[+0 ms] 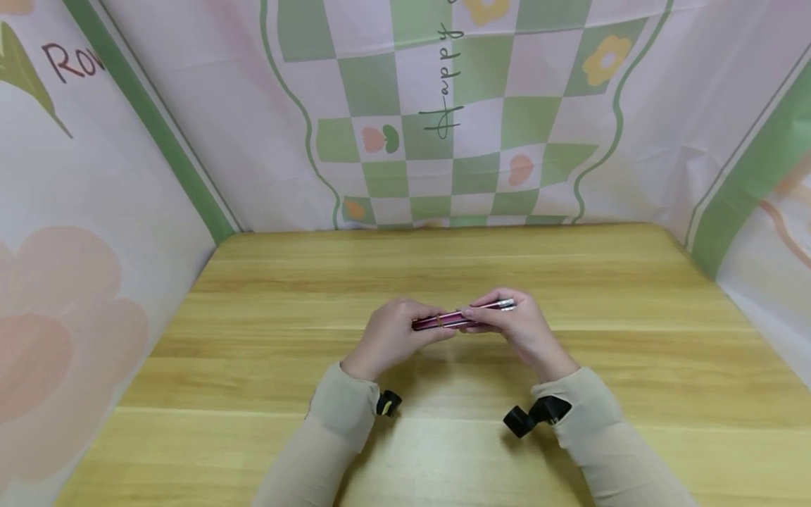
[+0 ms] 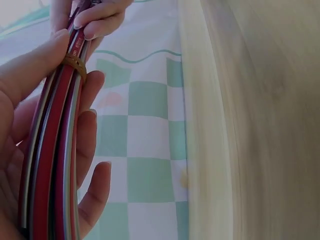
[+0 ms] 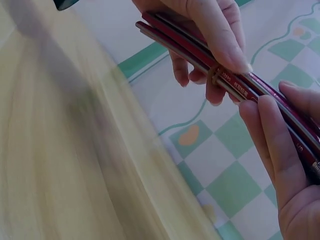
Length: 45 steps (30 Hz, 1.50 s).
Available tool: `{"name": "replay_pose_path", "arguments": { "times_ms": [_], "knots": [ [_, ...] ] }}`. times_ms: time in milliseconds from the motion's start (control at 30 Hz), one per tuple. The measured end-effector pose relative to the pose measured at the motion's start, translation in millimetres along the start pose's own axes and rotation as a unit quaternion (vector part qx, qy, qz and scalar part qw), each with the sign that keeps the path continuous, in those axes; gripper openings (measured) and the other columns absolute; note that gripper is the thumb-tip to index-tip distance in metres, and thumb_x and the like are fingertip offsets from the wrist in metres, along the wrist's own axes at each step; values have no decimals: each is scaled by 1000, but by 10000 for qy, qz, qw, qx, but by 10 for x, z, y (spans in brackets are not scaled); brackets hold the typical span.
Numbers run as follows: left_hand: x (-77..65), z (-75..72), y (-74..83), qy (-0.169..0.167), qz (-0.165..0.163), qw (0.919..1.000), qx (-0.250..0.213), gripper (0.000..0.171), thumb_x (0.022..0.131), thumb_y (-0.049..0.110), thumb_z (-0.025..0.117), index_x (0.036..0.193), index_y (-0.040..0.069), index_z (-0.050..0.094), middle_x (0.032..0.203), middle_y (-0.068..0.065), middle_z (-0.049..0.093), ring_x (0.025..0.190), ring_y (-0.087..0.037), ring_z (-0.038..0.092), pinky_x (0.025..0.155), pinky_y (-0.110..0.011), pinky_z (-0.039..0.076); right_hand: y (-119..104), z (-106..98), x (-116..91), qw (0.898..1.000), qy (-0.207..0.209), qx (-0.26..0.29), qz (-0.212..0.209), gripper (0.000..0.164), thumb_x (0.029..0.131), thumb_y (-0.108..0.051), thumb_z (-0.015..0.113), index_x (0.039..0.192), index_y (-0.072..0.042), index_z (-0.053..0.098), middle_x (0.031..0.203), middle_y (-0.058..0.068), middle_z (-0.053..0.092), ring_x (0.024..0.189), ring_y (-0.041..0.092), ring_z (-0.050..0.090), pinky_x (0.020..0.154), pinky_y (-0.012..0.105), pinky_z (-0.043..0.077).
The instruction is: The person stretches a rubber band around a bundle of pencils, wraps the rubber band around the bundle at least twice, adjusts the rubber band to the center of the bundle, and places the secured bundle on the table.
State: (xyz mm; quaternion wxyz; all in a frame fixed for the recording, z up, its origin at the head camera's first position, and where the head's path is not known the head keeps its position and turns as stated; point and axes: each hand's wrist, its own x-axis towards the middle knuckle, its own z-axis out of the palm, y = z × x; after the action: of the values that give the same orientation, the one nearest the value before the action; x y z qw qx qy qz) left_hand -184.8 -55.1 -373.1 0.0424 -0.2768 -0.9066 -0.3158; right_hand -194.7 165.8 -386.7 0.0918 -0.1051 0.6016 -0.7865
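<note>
A bundle of red-and-silver striped pencils (image 1: 453,319) is held above the table, lying nearly level between both hands. My left hand (image 1: 394,332) grips its left part, thumb on one side and fingers curled on the other. Around the bundle, close to the left thumb tip, goes a brown rubber band (image 2: 75,65), which the right wrist view also shows. The right hand (image 1: 524,327) pinches the bundle farther right between thumb and fingers. Past that hand stick out the silver eraser ends (image 1: 507,304). Small printed lettering shows on one pencil (image 3: 240,87) beside the band.
Beneath the hands spreads a wood-grain table (image 1: 253,394). A green-and-white checked cloth (image 1: 431,176) hangs behind its far edge, with printed fabric walls on the left and right. Black wrist cameras (image 1: 521,421) jut inward from both sleeves.
</note>
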Motion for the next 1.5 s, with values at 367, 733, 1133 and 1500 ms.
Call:
{"name": "replay_pose_path", "arguments": {
  "times_ms": [367,733,1133,1500],
  "knots": [
    [-24,-36,-44,-160,-453,9974,-532,51,84,46,75,123,14,71,110,0,76,76,-5,61,66,-22,50,4,12,-6,10000,7,77,5,28,86,14,64,80,-11,73,81,7,77,73,18,75,71,31,61],
    [-28,-71,-63,176,-338,9977,-555,34,85,41,77,111,19,76,97,6,76,70,-4,61,63,-21,49,-15,-8,-7,9998,86,178,-54,23,88,10,66,82,-11,75,86,6,77,80,19,75,74,31,61],
    [4,34,-27,679,610,9941,586,35,84,45,76,112,25,77,93,7,78,63,-2,62,56,-17,42,15,56,-16,9999,106,102,-25,28,85,14,64,79,-11,74,80,5,76,72,16,75,70,30,61],
    [-6,-20,-84,201,-325,9992,-84,44,83,55,74,115,25,75,104,8,76,77,-4,64,66,-23,48,18,15,1,9999,91,74,41,18,92,3,65,83,-10,73,87,5,77,80,18,75,75,31,60]
  ]
}}
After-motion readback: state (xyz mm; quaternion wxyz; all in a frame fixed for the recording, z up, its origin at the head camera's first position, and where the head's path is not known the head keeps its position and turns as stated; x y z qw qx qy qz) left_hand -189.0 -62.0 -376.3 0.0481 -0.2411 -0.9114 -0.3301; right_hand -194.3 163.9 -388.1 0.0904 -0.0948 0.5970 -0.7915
